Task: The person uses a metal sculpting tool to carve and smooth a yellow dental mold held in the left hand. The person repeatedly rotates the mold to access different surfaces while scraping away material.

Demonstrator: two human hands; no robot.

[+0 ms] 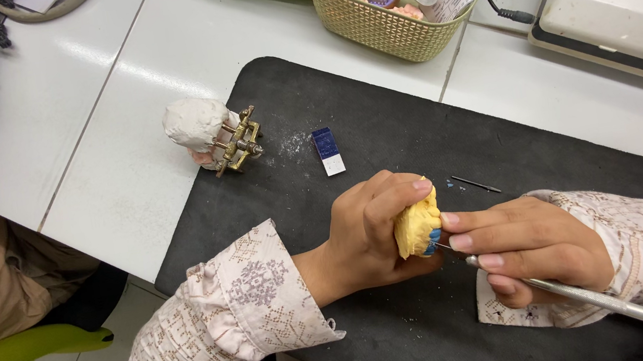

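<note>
Both hands, left [372,232] and right [531,247], curled, fingertips meeting.

One yellow plaster cast [416,226], one metal tool [585,295], one woven basket [375,24], one brass articulator [238,142].

The left hand [368,233] covers most of the yellow cast [416,227], hiding its underside

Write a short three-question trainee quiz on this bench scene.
1. True or false: the left hand holds the yellow cast.
2. Which hand holds the metal hand tool?
3. The brass-framed white plaster model stands: A) in the woven basket, B) at the black mat's far left edge, C) on the floor.

Key: 1 true; 2 the right hand; 3 B.
</note>
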